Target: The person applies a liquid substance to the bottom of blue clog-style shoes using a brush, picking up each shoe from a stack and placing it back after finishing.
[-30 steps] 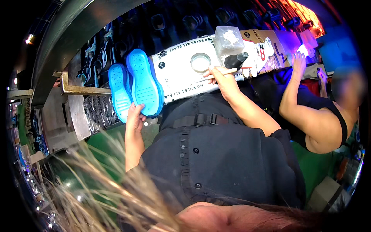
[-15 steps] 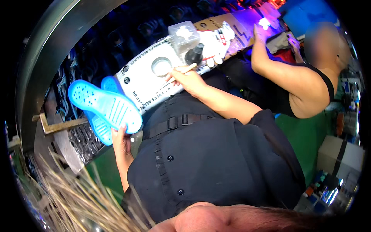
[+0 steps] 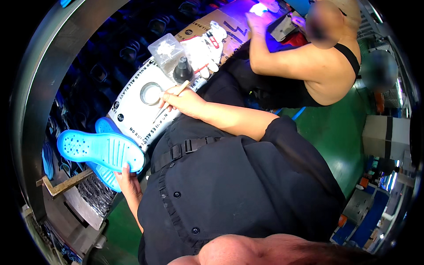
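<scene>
My left hand (image 3: 128, 180) is closed on the end of a bright blue shoe sole (image 3: 99, 149), with the thumb on its upper face. That face has small holes at the far end and long grooves nearer the hand. A second blue sole (image 3: 108, 177) shows beneath it; whether I grip this one too is hidden. In my right hand (image 3: 185, 102) is a thin brush (image 3: 182, 88) with a pale wooden handle, its tip slanting down over the white printed board (image 3: 132, 115). Right beside these fingers stands a small round cup (image 3: 151, 93) of whitish contents.
Behind my right hand are a black bottle (image 3: 183, 70), a clear plastic box (image 3: 167, 52) and a white glove (image 3: 214, 43). A co-worker (image 3: 291, 66) sits to the right beside a violet light. A curved metal rail (image 3: 33, 97) and wooden frame (image 3: 66, 186) are at left.
The view has turned, so the board and both hands appear further left. Both hands keep hold of the sole and the brush, with little other visible change.
</scene>
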Demonstrator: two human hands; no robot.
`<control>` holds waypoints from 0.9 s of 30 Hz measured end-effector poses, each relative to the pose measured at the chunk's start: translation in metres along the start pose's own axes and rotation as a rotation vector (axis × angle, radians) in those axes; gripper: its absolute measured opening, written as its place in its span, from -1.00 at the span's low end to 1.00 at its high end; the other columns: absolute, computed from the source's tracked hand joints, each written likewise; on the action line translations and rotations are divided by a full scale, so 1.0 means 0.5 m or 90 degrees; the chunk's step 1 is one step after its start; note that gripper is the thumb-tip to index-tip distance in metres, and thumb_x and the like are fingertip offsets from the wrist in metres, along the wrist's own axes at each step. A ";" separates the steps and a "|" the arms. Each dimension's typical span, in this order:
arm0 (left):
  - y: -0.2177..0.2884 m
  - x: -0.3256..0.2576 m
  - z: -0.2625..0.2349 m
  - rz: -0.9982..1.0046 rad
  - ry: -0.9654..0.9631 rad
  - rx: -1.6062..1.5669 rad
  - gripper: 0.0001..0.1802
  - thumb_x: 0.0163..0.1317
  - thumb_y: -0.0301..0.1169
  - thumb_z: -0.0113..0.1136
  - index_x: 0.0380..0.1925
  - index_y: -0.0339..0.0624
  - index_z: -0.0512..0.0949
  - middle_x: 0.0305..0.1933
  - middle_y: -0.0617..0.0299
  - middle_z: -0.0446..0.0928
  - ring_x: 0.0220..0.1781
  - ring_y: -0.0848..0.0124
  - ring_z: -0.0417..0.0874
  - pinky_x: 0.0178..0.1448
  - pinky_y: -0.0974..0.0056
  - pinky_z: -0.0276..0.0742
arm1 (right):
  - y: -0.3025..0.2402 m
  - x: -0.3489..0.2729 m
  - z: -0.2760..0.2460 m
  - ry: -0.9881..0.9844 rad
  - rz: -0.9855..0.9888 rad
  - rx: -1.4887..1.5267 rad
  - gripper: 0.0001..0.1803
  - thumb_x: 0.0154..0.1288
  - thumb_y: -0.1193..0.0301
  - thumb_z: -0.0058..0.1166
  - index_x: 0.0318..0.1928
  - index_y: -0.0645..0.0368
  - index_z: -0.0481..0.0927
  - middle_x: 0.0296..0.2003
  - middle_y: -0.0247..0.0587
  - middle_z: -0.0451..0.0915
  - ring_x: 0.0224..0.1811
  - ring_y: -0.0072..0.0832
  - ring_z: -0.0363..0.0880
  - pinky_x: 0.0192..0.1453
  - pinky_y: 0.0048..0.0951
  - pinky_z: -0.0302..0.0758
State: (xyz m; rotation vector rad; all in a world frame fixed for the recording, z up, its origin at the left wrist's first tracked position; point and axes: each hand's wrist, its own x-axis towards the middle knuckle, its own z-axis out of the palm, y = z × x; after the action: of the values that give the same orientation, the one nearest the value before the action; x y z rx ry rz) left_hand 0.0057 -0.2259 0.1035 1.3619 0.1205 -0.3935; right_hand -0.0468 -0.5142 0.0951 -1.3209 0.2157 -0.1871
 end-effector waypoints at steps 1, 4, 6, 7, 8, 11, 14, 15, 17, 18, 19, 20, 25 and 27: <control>0.002 0.002 -0.007 -0.014 -0.022 0.006 -0.49 0.02 -0.45 0.14 0.01 -0.17 0.24 -0.18 0.26 0.40 -0.25 0.51 0.46 -0.24 0.46 0.37 | -0.001 -0.005 -0.006 0.010 0.001 -0.006 -0.65 0.28 0.22 -0.11 -0.42 0.25 0.58 -0.52 -0.32 0.53 -0.53 -0.68 0.42 -0.43 -0.69 0.32; 0.007 0.014 -0.004 -0.035 -0.049 0.031 -0.47 0.01 -0.42 0.14 0.02 -0.18 0.24 -0.14 0.25 0.39 -0.22 0.51 0.44 -0.24 0.47 0.35 | 0.005 -0.019 -0.027 0.043 -0.010 0.018 -0.67 0.28 0.26 -0.12 -0.42 0.26 0.57 -0.53 -0.32 0.52 -0.53 -0.69 0.40 -0.44 -0.71 0.30; 0.015 0.018 0.019 -0.006 -0.050 -0.014 -0.46 0.00 -0.42 0.15 0.03 -0.19 0.23 -0.11 0.23 0.38 -0.18 0.49 0.44 -0.22 0.45 0.36 | 0.011 -0.012 -0.046 0.084 0.011 0.029 -0.67 0.27 0.28 -0.13 -0.42 0.27 0.57 -0.52 -0.33 0.52 -0.53 -0.69 0.39 -0.44 -0.71 0.29; 0.011 0.033 0.003 -0.012 -0.061 -0.002 -0.43 -0.01 -0.43 0.14 0.05 -0.21 0.21 -0.07 0.19 0.38 -0.12 0.42 0.45 -0.13 0.39 0.39 | 0.004 -0.015 -0.050 0.097 0.018 0.038 -0.67 0.27 0.28 -0.13 -0.43 0.29 0.56 -0.51 -0.32 0.53 -0.52 -0.69 0.39 -0.44 -0.71 0.29; 0.013 0.030 0.003 -0.009 -0.059 -0.001 -0.43 -0.01 -0.43 0.14 0.05 -0.21 0.21 -0.07 0.19 0.38 -0.12 0.42 0.45 -0.13 0.39 0.39 | 0.004 -0.019 -0.048 0.094 0.016 0.040 -0.67 0.27 0.28 -0.13 -0.43 0.29 0.56 -0.51 -0.32 0.53 -0.52 -0.69 0.39 -0.44 -0.71 0.29; 0.019 0.021 0.023 0.015 -0.067 -0.032 -0.37 -0.01 -0.45 0.12 0.11 -0.22 0.15 0.03 0.09 0.33 0.01 0.29 0.43 0.03 0.24 0.40 | 0.011 -0.009 -0.032 0.075 0.015 0.058 -0.68 0.27 0.28 -0.13 -0.42 0.28 0.56 -0.50 -0.32 0.53 -0.52 -0.69 0.38 -0.44 -0.70 0.29; -0.008 0.031 -0.003 0.037 -0.038 -0.003 -0.35 0.00 -0.46 0.14 0.12 -0.27 0.13 0.05 0.07 0.32 0.05 0.30 0.40 0.06 0.23 0.37 | 0.008 0.000 -0.016 0.038 0.000 0.071 -0.69 0.28 0.29 -0.13 -0.42 0.26 0.55 -0.50 -0.31 0.53 -0.52 -0.67 0.39 -0.41 -0.67 0.32; -0.010 0.031 0.000 0.057 -0.019 0.021 -0.36 0.01 -0.46 0.14 0.11 -0.28 0.14 0.04 0.07 0.33 0.04 0.31 0.40 0.06 0.23 0.37 | 0.005 -0.001 -0.012 0.045 0.002 0.091 -0.70 0.28 0.28 -0.12 -0.41 0.25 0.55 -0.50 -0.30 0.53 -0.52 -0.66 0.39 -0.40 -0.66 0.32; -0.019 0.037 0.009 0.132 0.012 0.084 -0.40 0.02 -0.46 0.14 0.08 -0.31 0.16 0.02 0.08 0.34 0.00 0.34 0.41 0.05 0.26 0.35 | -0.005 0.000 -0.010 0.070 -0.001 0.124 -0.70 0.28 0.27 -0.12 -0.39 0.25 0.53 -0.49 -0.28 0.53 -0.51 -0.64 0.39 -0.37 -0.63 0.33; -0.025 0.041 0.006 0.180 0.018 0.125 -0.42 0.03 -0.46 0.14 0.07 -0.33 0.17 0.00 0.09 0.35 -0.03 0.36 0.42 0.05 0.27 0.35 | -0.007 -0.001 -0.007 0.095 -0.004 0.137 -0.70 0.28 0.26 -0.12 -0.38 0.25 0.52 -0.48 -0.27 0.53 -0.50 -0.62 0.40 -0.36 -0.62 0.34; -0.012 0.036 0.021 0.195 0.019 0.138 -0.44 0.05 -0.46 0.14 0.05 -0.34 0.19 -0.02 0.09 0.36 -0.05 0.37 0.42 0.05 0.28 0.34 | -0.012 0.001 -0.002 0.083 -0.011 0.145 -0.69 0.28 0.26 -0.13 -0.39 0.25 0.53 -0.48 -0.28 0.54 -0.51 -0.64 0.41 -0.38 -0.65 0.32; 0.007 0.031 0.042 0.208 0.014 0.150 -0.46 0.06 -0.46 0.13 0.03 -0.36 0.20 -0.04 0.10 0.36 -0.07 0.38 0.42 0.04 0.30 0.34 | -0.021 0.001 0.005 0.077 -0.017 0.152 -0.68 0.28 0.26 -0.14 -0.41 0.24 0.55 -0.47 -0.30 0.55 -0.51 -0.66 0.42 -0.40 -0.68 0.29; 0.025 0.037 0.063 0.246 0.017 0.162 -0.51 0.10 -0.46 0.13 0.01 -0.32 0.22 -0.09 0.08 0.37 -0.15 0.43 0.45 -0.18 0.38 0.45 | -0.081 0.005 0.048 -0.049 -0.063 0.041 -0.64 0.29 0.27 -0.17 -0.39 0.32 0.56 -0.47 -0.25 0.55 -0.49 -0.61 0.43 -0.40 -0.65 0.32; 0.046 0.025 0.090 0.222 0.027 0.147 -0.53 0.10 -0.46 0.14 -0.01 -0.34 0.23 -0.07 0.08 0.37 -0.11 0.40 0.45 -0.02 0.33 0.38 | -0.106 0.008 0.066 -0.132 -0.155 -0.091 -0.69 0.25 0.36 -0.12 -0.51 0.34 0.51 -0.47 -0.18 0.55 -0.46 -0.53 0.47 -0.35 -0.56 0.39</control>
State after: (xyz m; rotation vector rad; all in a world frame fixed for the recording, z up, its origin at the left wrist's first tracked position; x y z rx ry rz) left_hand 0.0188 -0.2686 0.1305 1.5849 -0.1309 -0.0868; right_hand -0.0349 -0.4970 0.1542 -1.4973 -0.1106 -0.2420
